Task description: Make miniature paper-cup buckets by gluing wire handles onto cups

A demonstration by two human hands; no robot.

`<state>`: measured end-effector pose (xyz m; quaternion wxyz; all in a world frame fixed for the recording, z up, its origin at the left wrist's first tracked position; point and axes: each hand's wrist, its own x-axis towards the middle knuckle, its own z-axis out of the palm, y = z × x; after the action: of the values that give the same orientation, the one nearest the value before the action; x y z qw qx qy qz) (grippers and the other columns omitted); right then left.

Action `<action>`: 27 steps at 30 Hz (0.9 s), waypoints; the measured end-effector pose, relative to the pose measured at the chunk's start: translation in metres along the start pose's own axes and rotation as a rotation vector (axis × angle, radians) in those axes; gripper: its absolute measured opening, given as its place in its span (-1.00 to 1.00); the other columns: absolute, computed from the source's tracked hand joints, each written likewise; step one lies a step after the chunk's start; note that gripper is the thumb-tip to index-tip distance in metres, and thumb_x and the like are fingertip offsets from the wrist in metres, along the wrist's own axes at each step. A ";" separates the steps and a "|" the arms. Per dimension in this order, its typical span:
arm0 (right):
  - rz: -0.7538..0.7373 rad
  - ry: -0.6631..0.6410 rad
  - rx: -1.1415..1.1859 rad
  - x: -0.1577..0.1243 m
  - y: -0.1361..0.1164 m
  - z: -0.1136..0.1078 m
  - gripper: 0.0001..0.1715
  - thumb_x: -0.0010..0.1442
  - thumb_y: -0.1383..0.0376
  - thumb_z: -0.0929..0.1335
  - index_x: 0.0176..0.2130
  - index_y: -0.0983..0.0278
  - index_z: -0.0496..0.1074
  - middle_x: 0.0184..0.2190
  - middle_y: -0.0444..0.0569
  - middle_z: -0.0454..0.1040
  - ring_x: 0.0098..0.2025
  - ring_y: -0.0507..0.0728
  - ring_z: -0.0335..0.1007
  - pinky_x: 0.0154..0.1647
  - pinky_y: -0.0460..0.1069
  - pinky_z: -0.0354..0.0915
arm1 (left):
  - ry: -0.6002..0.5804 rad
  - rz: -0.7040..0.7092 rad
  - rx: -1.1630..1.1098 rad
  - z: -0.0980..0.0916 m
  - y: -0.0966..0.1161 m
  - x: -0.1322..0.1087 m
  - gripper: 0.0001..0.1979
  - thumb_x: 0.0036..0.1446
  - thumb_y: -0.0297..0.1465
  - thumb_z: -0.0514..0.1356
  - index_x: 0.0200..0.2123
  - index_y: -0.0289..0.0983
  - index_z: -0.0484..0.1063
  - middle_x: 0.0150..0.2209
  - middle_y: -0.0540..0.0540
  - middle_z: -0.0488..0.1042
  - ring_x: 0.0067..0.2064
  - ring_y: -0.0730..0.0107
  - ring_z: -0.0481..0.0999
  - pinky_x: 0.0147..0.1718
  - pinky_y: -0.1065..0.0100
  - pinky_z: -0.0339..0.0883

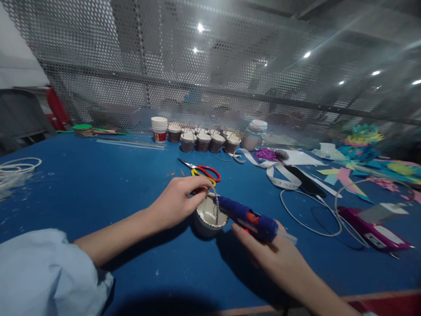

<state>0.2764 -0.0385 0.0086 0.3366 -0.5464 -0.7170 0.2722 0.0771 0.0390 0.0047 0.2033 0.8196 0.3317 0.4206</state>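
Two bare hands are seen at work over a blue counter (98,184). Nearest the viewer, the right hand (279,259) is wrapped around a blue glue gun (246,217), whose nozzle is pointed at the rim of a small white paper cup (210,217). The left hand (177,202), reaching in from a pale blue sleeve (49,272), is pinched shut on a thin piece of twine (216,204) held at the cup's far rim. The cup is stood upright on the counter between the two hands.

Just beyond the left hand, scissors (202,170) with red and yellow handles are laid flat. To the right, a purple stapler-like tool (371,230), white wire hoops (309,210) and a printed ribbon (276,173) are spread out. Farther right, coloured paper scraps (371,153) are scattered. At the back, a stack of paper cups (159,128) and a row of brown-wrapped cups (204,140) are lined up before a perforated metal screen (210,66).
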 end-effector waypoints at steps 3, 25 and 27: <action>-0.019 0.006 -0.015 0.001 -0.001 0.001 -0.65 0.18 0.21 0.25 -0.60 0.21 0.16 -0.77 -0.24 0.12 -0.68 -0.02 0.08 -0.66 -0.10 0.05 | 0.000 0.005 0.000 0.000 0.000 0.000 -0.84 0.12 -0.55 0.12 -0.31 -0.29 0.49 -0.35 -0.05 0.59 -0.33 0.45 0.52 -0.28 0.46 0.35; 0.020 -0.055 -0.021 0.003 -0.005 0.000 -0.63 0.20 0.23 0.23 -0.60 0.22 0.13 -0.75 -0.22 0.10 -0.69 -0.04 0.07 -0.73 -0.14 -0.01 | 0.007 0.026 0.016 0.001 -0.001 -0.001 -0.85 0.12 -0.54 0.11 -0.31 -0.27 0.48 -0.35 -0.04 0.59 -0.31 0.42 0.54 -0.25 0.41 0.39; 0.020 -0.049 -0.032 0.003 -0.006 0.000 -0.62 0.20 0.23 0.23 -0.61 0.22 0.12 -0.76 -0.23 0.09 -0.69 -0.04 0.06 -0.73 -0.14 -0.02 | 0.008 0.032 0.016 0.001 -0.001 -0.001 -0.85 0.12 -0.54 0.11 -0.31 -0.27 0.48 -0.34 -0.05 0.59 -0.31 0.42 0.54 -0.26 0.41 0.39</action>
<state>0.2729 -0.0375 0.0136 0.3072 -0.5520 -0.7238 0.2775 0.0768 0.0393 0.0028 0.1888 0.8247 0.3229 0.4243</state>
